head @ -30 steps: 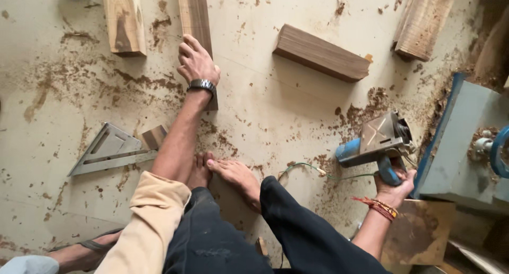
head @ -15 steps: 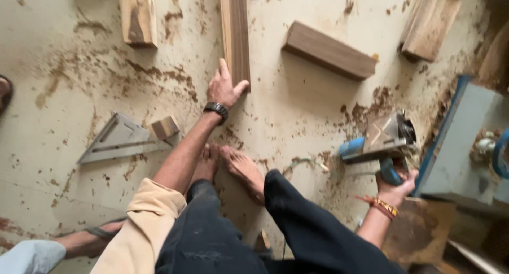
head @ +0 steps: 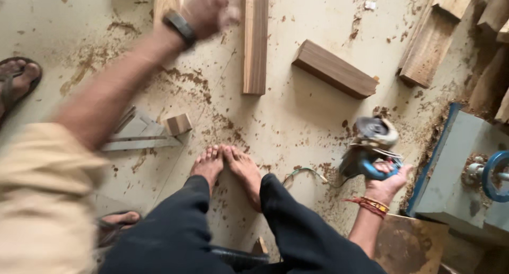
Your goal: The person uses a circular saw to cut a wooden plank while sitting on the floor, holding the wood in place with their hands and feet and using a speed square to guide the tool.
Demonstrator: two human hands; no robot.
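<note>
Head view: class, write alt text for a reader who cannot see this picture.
A seated person's right hand grips a blue power tool above a sawdust-strewn floor, while the blurred left hand reaches toward a long wooden plank. Bare feet, a wood block and a metal square lie nearby.

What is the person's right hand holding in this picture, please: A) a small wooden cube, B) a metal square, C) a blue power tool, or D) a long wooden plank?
C: the right hand, with red threads at the wrist, grips the blue handle of the power tool just above the dusty floor, while the metal square and the small wooden cube lie untouched on the floor to the left.
</note>
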